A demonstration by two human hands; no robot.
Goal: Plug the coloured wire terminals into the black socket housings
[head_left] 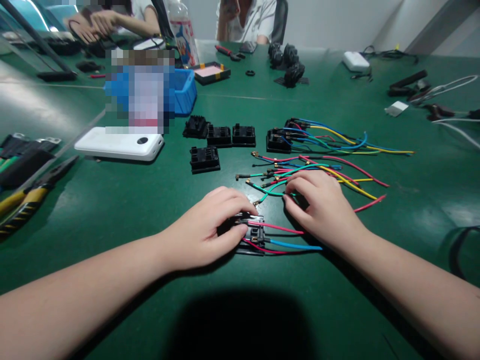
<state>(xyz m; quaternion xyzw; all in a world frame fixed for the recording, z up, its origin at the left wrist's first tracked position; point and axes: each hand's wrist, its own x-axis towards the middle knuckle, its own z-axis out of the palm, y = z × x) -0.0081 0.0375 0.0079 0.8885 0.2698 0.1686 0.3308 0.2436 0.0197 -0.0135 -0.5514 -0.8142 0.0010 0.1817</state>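
Note:
My left hand [210,227] is closed on a black plastic socket module [258,234] on the green table, thumb and fingers over its left side. Red wires and a blue wire [292,245] run from the module to the right. My right hand [324,207] is curled over a loose pile of wires with metal terminals, its thumb and forefinger at a green wire [275,193]. Its palm hides part of the pile. Red wires [369,167] and yellow wires [354,185] stick out beyond that hand.
Several black modules [205,159] stand behind my left hand; wired ones [278,141] are further right. A white power bank [120,144], yellow-black pliers [37,195] and a blue bin [183,92] are on the left. Two people [247,22] sit across the table.

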